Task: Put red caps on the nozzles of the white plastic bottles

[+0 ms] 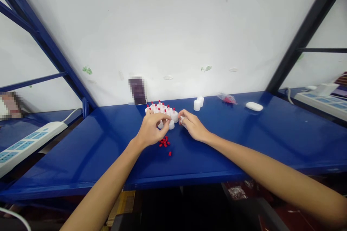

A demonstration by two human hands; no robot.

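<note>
Small white plastic bottles with red tips (175,116) stand in a tight group in the middle of the blue table. My left hand (151,128) reaches in at their near side, thumb and forefinger curled to the top of a white bottle (171,125) that shows no red tip. Part of the group is hidden behind this hand. Just right of the bottles, my right hand (193,127) is closed, with a small white piece (182,118) at its fingertips. Several loose red caps (164,141) lie in front of my left hand, and one red cap (170,153) lies apart, closer to the table edge.
Two white bottles (197,105) stand farther back on the right. Beyond them are a clear bag with red pieces (227,98) and a white oval case (254,106). A phone (138,91) leans on the wall. A power strip (29,142) is at the left.
</note>
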